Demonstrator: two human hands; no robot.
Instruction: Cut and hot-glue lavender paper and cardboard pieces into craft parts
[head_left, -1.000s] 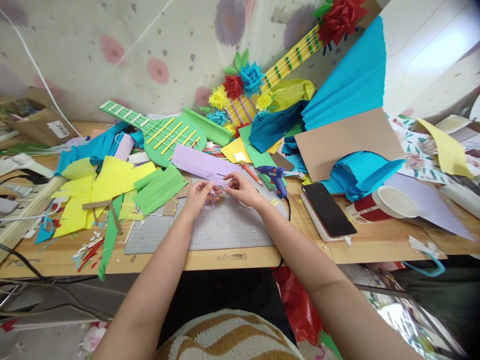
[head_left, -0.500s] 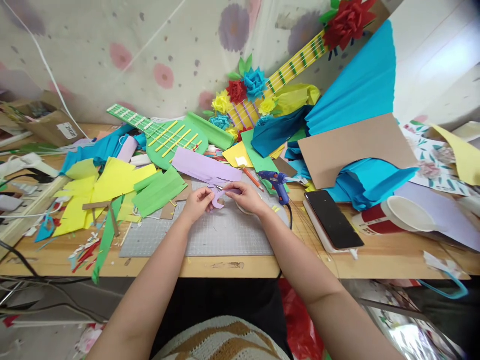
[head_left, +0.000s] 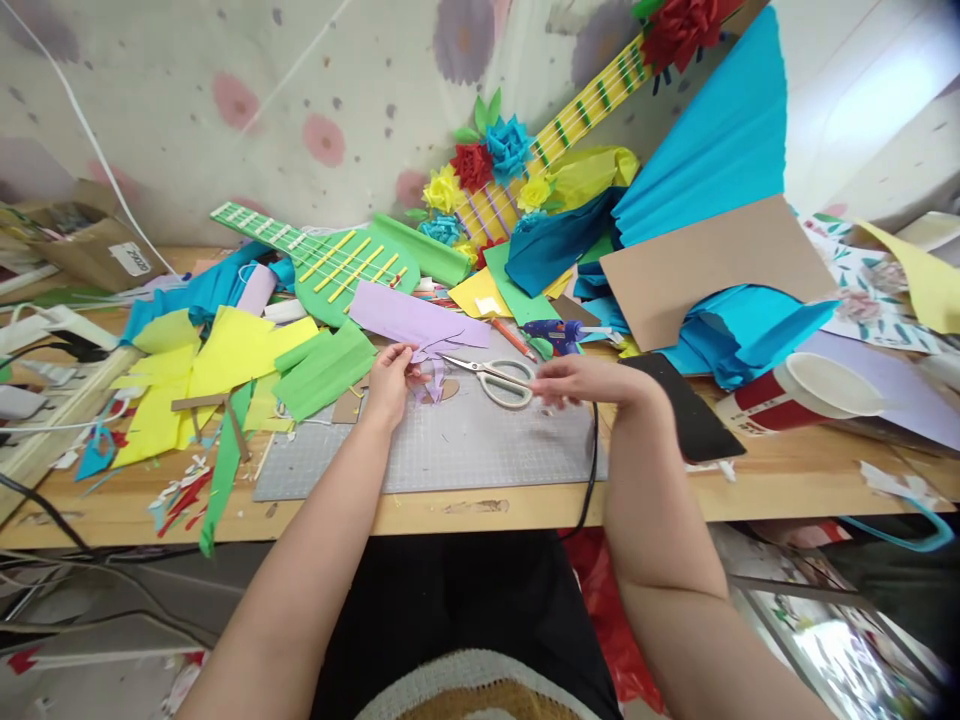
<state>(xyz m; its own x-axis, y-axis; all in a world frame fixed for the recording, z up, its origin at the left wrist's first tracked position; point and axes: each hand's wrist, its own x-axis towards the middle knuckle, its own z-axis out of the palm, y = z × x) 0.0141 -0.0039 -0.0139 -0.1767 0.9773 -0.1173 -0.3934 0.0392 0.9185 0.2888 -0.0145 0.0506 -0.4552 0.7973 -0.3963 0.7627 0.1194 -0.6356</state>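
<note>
My left hand (head_left: 395, 382) is closed in a pinch at the left side of the cutting mat, on a small piece of purple paper (head_left: 436, 384). Scissors (head_left: 504, 384) with pale handles lie on the mat, their blades pointing left toward that piece. Just right of the handles hovers my right hand (head_left: 576, 380), fingers stretched out loosely and slightly blurred, with nothing seen in them. Behind it is a blue glue gun (head_left: 553, 332), partly hidden. A larger purple paper strip (head_left: 409, 315) lies beyond my left hand.
Under my hands is a grey cutting mat (head_left: 465, 455). Green and yellow paper (head_left: 322, 370) lies to the left, near a green paper guitar (head_left: 352, 270). At the right are a phone (head_left: 694, 410), a red-and-white cup (head_left: 780, 395) and brown cardboard (head_left: 675, 260). The glue gun's cord crosses the mat's right edge.
My right hand has let go of the scissors and moved right, toward the glue gun. The scissors now rest on the mat. My left hand keeps the purple piece.
</note>
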